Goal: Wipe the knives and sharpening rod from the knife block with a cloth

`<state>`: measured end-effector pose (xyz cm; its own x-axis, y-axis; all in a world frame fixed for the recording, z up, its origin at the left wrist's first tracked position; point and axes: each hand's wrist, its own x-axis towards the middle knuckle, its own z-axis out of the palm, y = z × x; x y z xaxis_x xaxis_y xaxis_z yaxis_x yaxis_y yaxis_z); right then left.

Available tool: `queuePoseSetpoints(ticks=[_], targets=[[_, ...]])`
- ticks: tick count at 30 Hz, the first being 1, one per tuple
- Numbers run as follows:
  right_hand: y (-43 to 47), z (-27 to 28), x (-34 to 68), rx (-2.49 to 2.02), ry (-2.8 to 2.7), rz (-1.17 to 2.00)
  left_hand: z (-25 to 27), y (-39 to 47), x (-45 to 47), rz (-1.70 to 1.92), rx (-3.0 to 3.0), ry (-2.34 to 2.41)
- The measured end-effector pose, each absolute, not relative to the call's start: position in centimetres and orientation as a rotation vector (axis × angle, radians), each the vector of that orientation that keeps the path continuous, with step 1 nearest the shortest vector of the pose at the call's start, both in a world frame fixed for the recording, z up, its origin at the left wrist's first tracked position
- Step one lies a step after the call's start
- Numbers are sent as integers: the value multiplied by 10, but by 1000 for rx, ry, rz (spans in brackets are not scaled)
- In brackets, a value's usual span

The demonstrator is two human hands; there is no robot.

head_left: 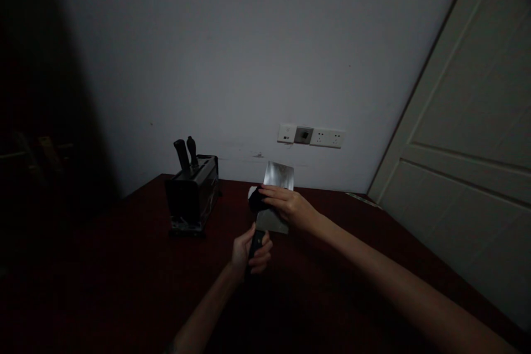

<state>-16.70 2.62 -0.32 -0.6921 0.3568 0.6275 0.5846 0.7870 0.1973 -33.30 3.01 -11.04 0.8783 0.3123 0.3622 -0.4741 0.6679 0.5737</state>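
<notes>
My left hand grips the black handle of a wide steel cleaver, which stands blade-up over the dark red table. My right hand lies across the flat of the blade and presses a small dark-and-white cloth or sponge against its left edge. Both hands are in the middle of the view, just right of a knife block.
A dark metal knife block with two black-handled knives stands on the table to the left. A row of wall sockets is on the white wall behind. A pale door is at right. The left side is in deep shadow.
</notes>
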Motion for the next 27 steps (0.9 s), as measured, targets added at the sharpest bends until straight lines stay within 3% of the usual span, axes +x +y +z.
queuePoseSetpoints(ticks=[14,27], targets=[[65,28,-139,-950,-2165,-547,-114,30,-332,381,735,-234],[47,17,-98,-979,-2102,-527,-116,28,-331,371,713,-246]])
